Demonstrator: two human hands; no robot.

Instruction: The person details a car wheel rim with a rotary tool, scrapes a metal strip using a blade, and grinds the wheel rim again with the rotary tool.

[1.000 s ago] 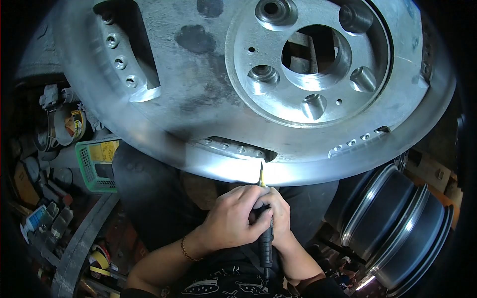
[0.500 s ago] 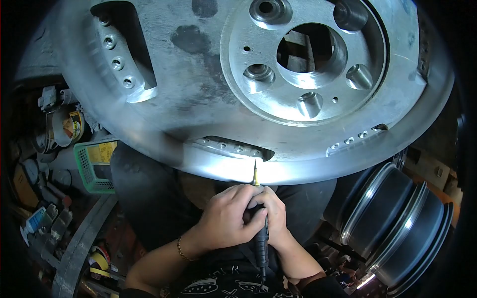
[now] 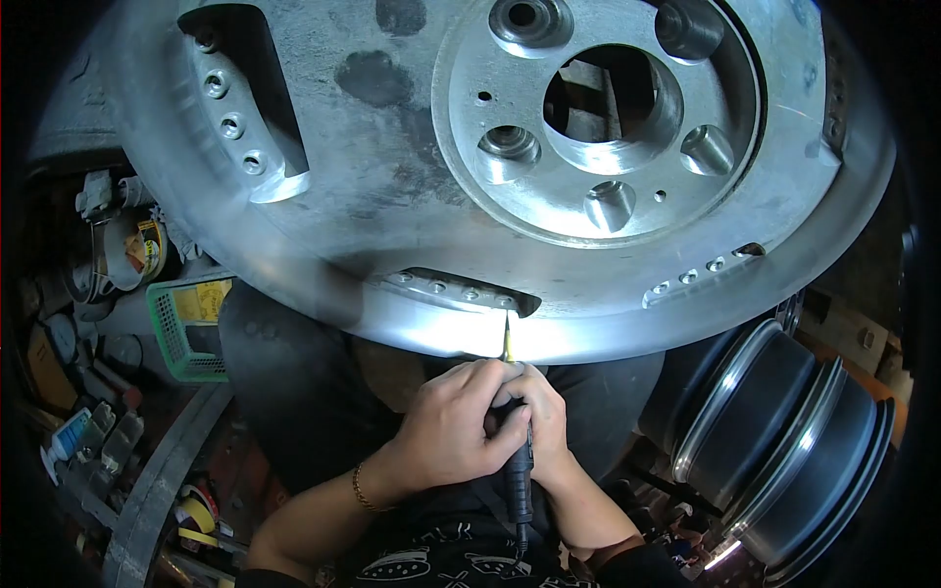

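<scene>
Head view: both hands wrap one black pen-shaped tool just below the rim of a large aluminium wheel. The left hand curls its fingers tight over the tool's front; the right hand clasps it from the other side. The tool's yellow tip meets the wheel's rim beside a slot with bolt holes. A green basket sits left of the wheel's lower edge.

Wheel rim close above hands.

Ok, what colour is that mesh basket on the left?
Green, with a yellow item inside; the basket shows in the head view.
</scene>
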